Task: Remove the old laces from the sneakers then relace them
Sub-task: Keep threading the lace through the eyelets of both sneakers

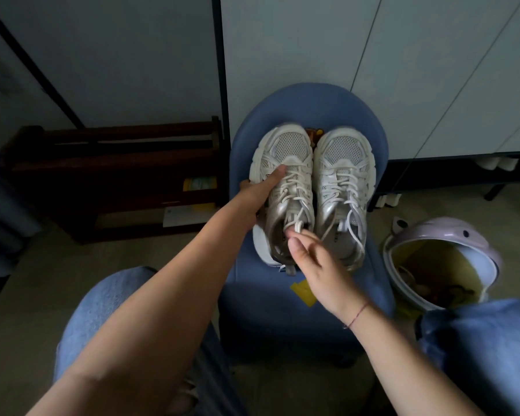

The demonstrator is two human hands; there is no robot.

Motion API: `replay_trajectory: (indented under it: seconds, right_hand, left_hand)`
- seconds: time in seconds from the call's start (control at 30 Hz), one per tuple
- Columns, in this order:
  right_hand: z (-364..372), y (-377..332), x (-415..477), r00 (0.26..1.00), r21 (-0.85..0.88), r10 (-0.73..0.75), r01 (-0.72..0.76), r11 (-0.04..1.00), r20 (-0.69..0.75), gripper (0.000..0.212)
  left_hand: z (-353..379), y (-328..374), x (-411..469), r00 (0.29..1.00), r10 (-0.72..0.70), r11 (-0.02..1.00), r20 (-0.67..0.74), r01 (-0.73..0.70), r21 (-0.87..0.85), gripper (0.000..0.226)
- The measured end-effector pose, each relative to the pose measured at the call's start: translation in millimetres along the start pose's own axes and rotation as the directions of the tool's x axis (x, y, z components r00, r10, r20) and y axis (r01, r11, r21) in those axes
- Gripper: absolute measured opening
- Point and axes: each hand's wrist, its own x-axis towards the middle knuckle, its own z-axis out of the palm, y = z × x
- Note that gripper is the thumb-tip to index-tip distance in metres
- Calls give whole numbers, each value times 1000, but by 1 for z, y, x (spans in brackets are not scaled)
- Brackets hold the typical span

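Left hand (260, 189) grips a white mesh sneaker (291, 148) from its outer side, with the thumb laid across the lacing. Right hand (315, 265) pinches the knotted white lace (297, 228) at that shoe's tongue. A second white sneaker (342, 157) stands just beside it, both with toes pointing away, on a round blue padded stool (306, 103).

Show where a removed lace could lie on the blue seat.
Free: the bare front of the blue seat, behind the heels, left of the yellow scrap. Crowded: the back, where the left hand grips the left sneaker, the right hand pinches its lace, and the right sneaker sits alongside.
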Motion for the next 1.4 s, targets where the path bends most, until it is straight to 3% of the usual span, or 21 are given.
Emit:
replay_trajectory:
  seconds: [0.1,0.2,0.43,0.57,0.93,1.17,1.3,1.4]
  right_hand:
    - [0,-5,5,992,-117,42,-29,993,115,59]
    - [6,-1,18,982,-356,44,25,934,183,73]
    - [27,5,43,996,-607,-4,56,793,87,76]
    - [25,3,38,988,-730,40,84,678,150,74]
    - [-13,-26,-11,971,-541,102,31,841,215,59]
    - [-18,-19,-17,993,-359,75,-37,932,91,70]
    - [-9,-15,1,983,-449,107,-31,893,146,71]
    - [3,-11,18,985,-640,103,11,769,140,62]
  left_hand:
    - [0,0,-2,1000,14,1000,-8,-14,-1,101]
    - [0,1,-3,1000,22,1000,-16,-22,-3,102]
    - [0,1,-4,1000,28,1000,-6,-28,6,93]
    - [1,0,-2,1000,26,1000,13,-26,1,83]
    - [0,1,-5,1000,15,1000,-5,-15,10,99]
    - [0,1,-4,1000,12,999,-1,-12,32,100]
    - [0,0,-1,1000,9,1000,8,-9,27,100]
    - [-1,-1,0,1000,17,999,6,-17,27,100]
